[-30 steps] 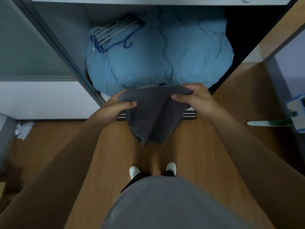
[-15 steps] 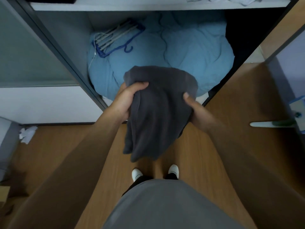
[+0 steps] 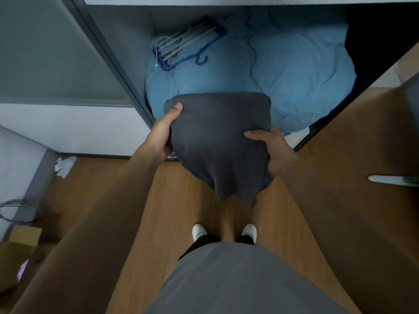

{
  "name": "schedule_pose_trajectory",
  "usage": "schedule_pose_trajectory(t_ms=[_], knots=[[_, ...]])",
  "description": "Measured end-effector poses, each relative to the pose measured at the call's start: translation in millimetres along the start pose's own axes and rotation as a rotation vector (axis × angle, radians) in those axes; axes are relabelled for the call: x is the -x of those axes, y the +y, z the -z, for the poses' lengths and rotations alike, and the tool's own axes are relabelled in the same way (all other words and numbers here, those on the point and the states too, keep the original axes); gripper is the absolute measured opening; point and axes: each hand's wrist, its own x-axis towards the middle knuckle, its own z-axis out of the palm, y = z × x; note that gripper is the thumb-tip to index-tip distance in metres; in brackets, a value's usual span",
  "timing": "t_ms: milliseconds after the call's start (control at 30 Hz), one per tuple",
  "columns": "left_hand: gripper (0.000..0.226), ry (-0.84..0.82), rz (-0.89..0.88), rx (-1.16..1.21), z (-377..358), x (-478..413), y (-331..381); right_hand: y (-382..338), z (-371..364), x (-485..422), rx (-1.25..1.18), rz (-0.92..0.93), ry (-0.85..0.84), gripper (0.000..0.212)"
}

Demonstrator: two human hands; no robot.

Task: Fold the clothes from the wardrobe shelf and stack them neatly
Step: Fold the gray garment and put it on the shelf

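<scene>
Closest to the camera, at the bottom of the view, is the person's grey top [image 3: 238, 279], and just past its hem two white shoes [image 3: 199, 232] stand side by side on the wooden floor [image 3: 172, 211]. Both bare forearms reach forward from the lower corners. Between them, held in the air above the floor, is a dark grey garment [image 3: 217, 137], doubled over so that its rounded fold lies at the far end and its loose ends hang down towards the shoes. The left hand [image 3: 162, 132] grips the garment's left edge, thumb pressed on top near the far corner; its fingers are tucked under the cloth, out of sight. The right hand [image 3: 274, 150] grips the right edge, thumb lying across the top and fingers hidden beneath. To the left, crumpled white paper [image 3: 64, 165] lies on the floor by the wall, and a cardboard box [image 3: 25, 234] sits nearer in the dim corner. To the right, a white and green object [image 3: 390, 180] pokes in from the edge. Beyond the hands the wardrobe [image 3: 108, 57] stands open; the garment's folded end overlaps, in this view, the front of a bulky blue duvet [image 3: 294, 71] filling the lower compartment. Blue and white hangers [image 3: 186, 44] lie on the duvet's far left side, and a pale shelf [image 3: 204, 0] runs across the very top.
</scene>
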Motion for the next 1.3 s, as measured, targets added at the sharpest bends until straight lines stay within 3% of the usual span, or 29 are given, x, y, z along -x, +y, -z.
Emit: schedule_pose_trajectory(t_ms=[100, 200, 233, 300, 367, 433, 533, 633, 700, 867, 1000, 1067, 1200, 1300], knots=[[0.063, -0.174, -0.009, -0.088, 12.1, 8.2, -21.6, -8.2, -4.7, 6.3, -0.054, -0.018, 0.056, 0.031], [0.131, -0.293, -0.081, -0.158, 13.9, 13.1, -45.6, -13.4, -2.2, 11.8, -0.138, -0.066, 0.083, 0.031], [0.138, -0.347, -0.076, -0.179, 13.2, 14.7, -54.0, -15.2, -1.0, 13.4, -0.161, -0.081, 0.092, 0.033], [0.123, -0.474, -0.016, -0.251, 7.0, 19.6, -61.6, -18.7, 0.5, 15.4, -0.185, -0.1, 0.108, 0.03], [0.084, -0.535, 0.002, -0.43, -3.1, 24.9, -63.4, -22.7, 0.5, 16.6, -0.192, -0.101, 0.121, 0.03], [0.072, -0.392, -0.034, -0.501, -18.3, 20.2, -59.4, -26.5, 0.9, 16.4, -0.206, -0.097, 0.122, 0.03], [0.069, -0.29, -0.057, -0.309, -29.0, 12.8, -51.4, -32.8, 1.2, 14.3, -0.259, -0.084, 0.133, 0.029], [0.044, -0.251, -0.073, -0.001, -27.1, 10.7, -41.1, -36.2, 7.0, 6.7, -0.314, -0.042, 0.144, 0.036], [0.032, -0.21, -0.065, 0.077, -29.5, 10.1, -34.8, -31.6, 13.6, 2.0, -0.352, -0.034, 0.128, 0.048], [0.033, -0.071, -0.008, 0.141, -35.5, 13.1, -24.7, 13.7, 18.1, -4.5, -0.176, -0.129, -0.006, 0.048], [0.049, 0.068, 0.001, 0.175, -24.5, 13.1, -16.7, 48.4, 8.3, -7.9, 0.414, -0.356, -0.107, 0.086], [0.042, 0.074, -0.02, 0.133, -12.2, 13.4, -13.4, 56.4, 0.7, -11.9, 0.559, -0.462, -0.123, 0.088], [0.047, 0.056, -0.073, 0.025, 24.2, 14.3, -4.1, 61.7, -12.6, -23.5, 0.387, -0.486, -0.088, 0.06], [0.04, -0.106, -0.109, -0.081, 54.9, 12.2, 5.9, 58.7, -22.5, -28.5, 0.26, -0.439, -0.071, 0.049]])
